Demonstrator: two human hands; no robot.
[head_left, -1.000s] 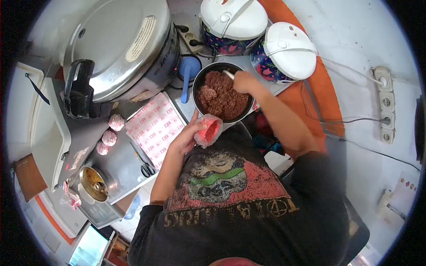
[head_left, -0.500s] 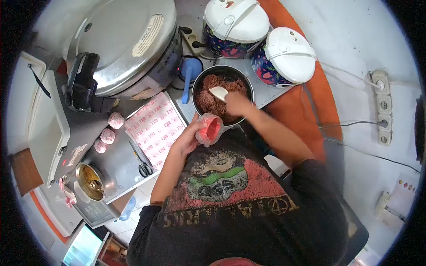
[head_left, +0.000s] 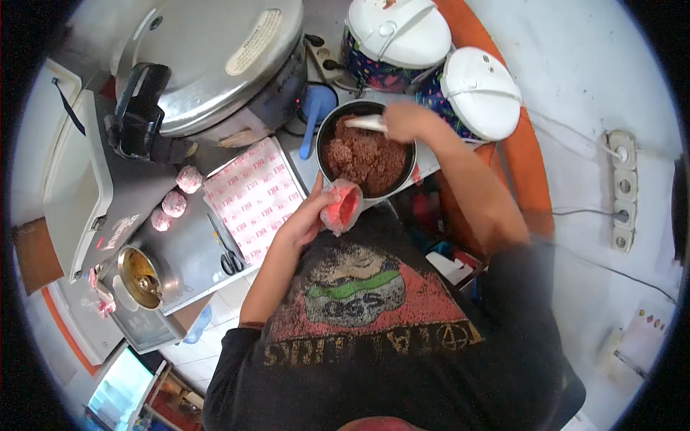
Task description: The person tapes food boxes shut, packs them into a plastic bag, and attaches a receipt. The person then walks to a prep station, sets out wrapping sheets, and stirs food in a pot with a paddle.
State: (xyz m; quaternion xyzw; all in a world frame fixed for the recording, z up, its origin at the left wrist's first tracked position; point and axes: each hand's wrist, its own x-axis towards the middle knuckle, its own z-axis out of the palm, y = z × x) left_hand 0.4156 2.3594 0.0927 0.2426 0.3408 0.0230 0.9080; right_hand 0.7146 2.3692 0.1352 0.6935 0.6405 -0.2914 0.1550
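My left hand (head_left: 305, 215) holds a red bowl wrapped in clear plastic (head_left: 343, 207), its opening tilted toward the right, beside the near rim of a round dark pot. Reddish-brown rice (head_left: 365, 158) fills much of the pot (head_left: 320, 167). Above the pot's upper right edge, my right hand (head_left: 407, 121) is closed round a white paddle (head_left: 365, 123), whose blade lies over the rice. A blue ladle (head_left: 311, 128) rests just left of the pot. Sheets of red-printed paper (head_left: 253, 194) are stacked on the table to the left.
A large metal cooker (head_left: 208, 65) stands at the upper left. Two white-lidded patterned containers (head_left: 399, 32) are behind the pot. Scissors (head_left: 230, 261), several wrapped balls (head_left: 174, 204) and a metal pot with a ladle (head_left: 139, 276) lie left. Power sockets (head_left: 624, 188) hang at right.
My right hand has swept the paddle down across the rice and back up to the pot's upper edge. My left hand keeps hold of the wrapped bowl. The view has shifted slightly.
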